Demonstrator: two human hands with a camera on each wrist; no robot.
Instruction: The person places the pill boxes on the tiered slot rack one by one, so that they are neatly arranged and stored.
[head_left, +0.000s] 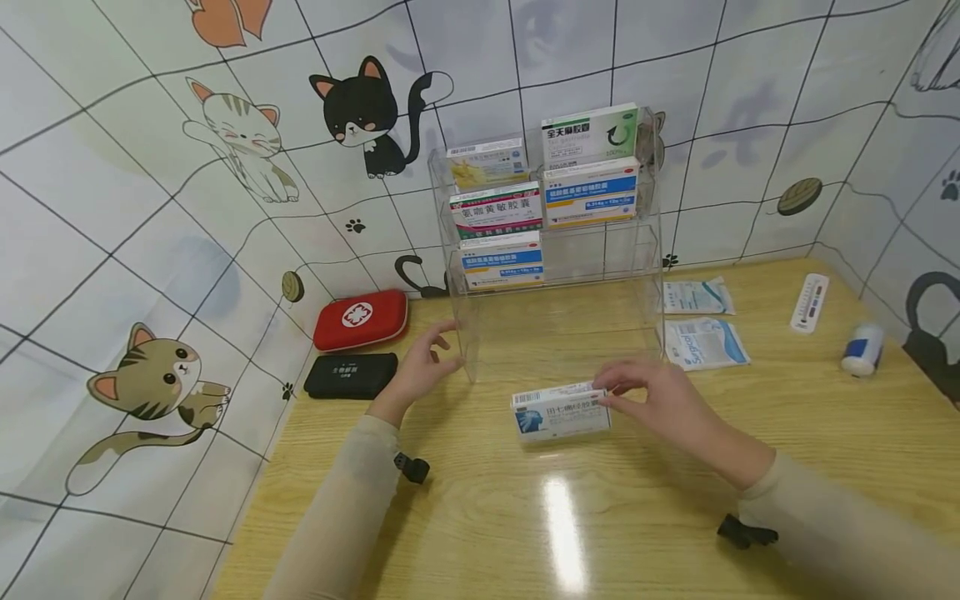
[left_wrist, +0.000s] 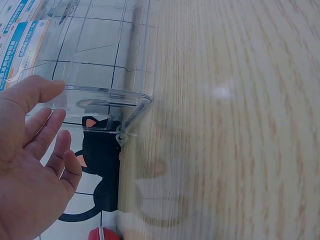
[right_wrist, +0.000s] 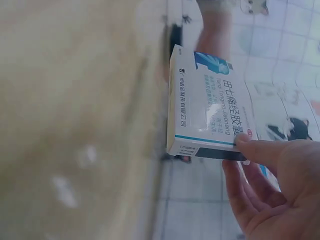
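My right hand [head_left: 660, 400] pinches the right end of a medicine box [head_left: 562, 410] — thumb and fingertips [right_wrist: 250, 147] curled onto its short edge. The box stands on one long edge on the wooden table [head_left: 525, 517], in front of the clear rack [head_left: 555, 250], with bare wood on every side of it. Its long axis runs left to right across me, the printed face turned toward me and the barcode edge up.

My left hand [head_left: 423, 367] is open, fingers [left_wrist: 42, 132] relaxed and spread, holding nothing; it hovers just beside the rack's front left corner, and whether it touches I cannot tell. The rack's lowest shelf stands open behind the box. Further left, near the wall, lie a red pouch [head_left: 360, 319] and a black case [head_left: 351, 375] — well apart from the box.
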